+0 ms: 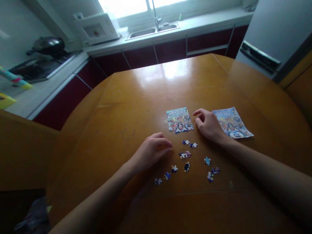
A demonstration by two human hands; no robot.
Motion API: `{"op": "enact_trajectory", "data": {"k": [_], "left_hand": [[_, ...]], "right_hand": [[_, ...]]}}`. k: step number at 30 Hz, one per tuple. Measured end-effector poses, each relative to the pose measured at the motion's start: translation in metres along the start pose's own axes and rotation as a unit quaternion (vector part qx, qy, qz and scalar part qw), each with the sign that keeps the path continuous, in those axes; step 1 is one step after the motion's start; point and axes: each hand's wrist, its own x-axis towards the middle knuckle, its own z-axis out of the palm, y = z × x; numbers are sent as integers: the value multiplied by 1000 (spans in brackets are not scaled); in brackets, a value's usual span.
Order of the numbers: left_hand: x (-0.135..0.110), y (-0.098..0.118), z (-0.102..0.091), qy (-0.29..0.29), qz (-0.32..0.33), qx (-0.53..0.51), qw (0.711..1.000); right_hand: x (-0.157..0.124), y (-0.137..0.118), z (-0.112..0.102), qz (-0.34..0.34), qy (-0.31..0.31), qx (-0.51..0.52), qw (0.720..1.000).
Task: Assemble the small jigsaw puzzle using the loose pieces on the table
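A partly assembled jigsaw puzzle (pixel 179 119), crowded with small coloured figures, lies flat on the wooden table between my hands. Its lower edge is uneven. My left hand (pixel 153 148) rests to the lower left of it, fingers loosely bent, with nothing visible in them. Just right of the puzzle is my right hand (pixel 209 125), index finger and thumb apart and empty. Its wrist side borders a printed picture sheet (pixel 231 122) and hides part of that sheet's left edge. Several loose puzzle pieces (pixel 185 154) are scattered below the puzzle, among them a light blue piece (pixel 207 160).
The wooden table (pixel 130 97) has rounded ends. Beyond it stand a counter with a sink (pixel 142 33), a faucet (pixel 155 9), a white microwave (pixel 97 29) and a wok (pixel 48 44) on the stove. A grey refrigerator (pixel 280 12) is at the right.
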Motion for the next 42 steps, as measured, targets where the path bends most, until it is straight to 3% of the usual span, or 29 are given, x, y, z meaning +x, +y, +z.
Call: {"op": "enact_trajectory", "data": {"k": [6,11,20,30,33,38,42], "left_hand": [[30,-4,11,63,55,35,996],[33,-4,17,148,66,36,986],[14,-3,21,11,159,68,985],[17,0,13,-63,169,42,983],[17,1,11,-48,145,0,988],[19,-2,12,37,106,-63,992],[18,-5,12,32,93,-81,992]], "right_hand": [[2,1,-1,-5,-2,-2,1000],[3,3,-1,-13,-10,-6,1000],[3,1,-3,-6,-27,-12,1000],[2,-3,-6,-5,-41,-17,999],[1,-4,-6,-6,-42,-17,999],[1,-4,-8,-11,-53,-20,998],[2,-4,-9,-15,-70,-28,997]]}}
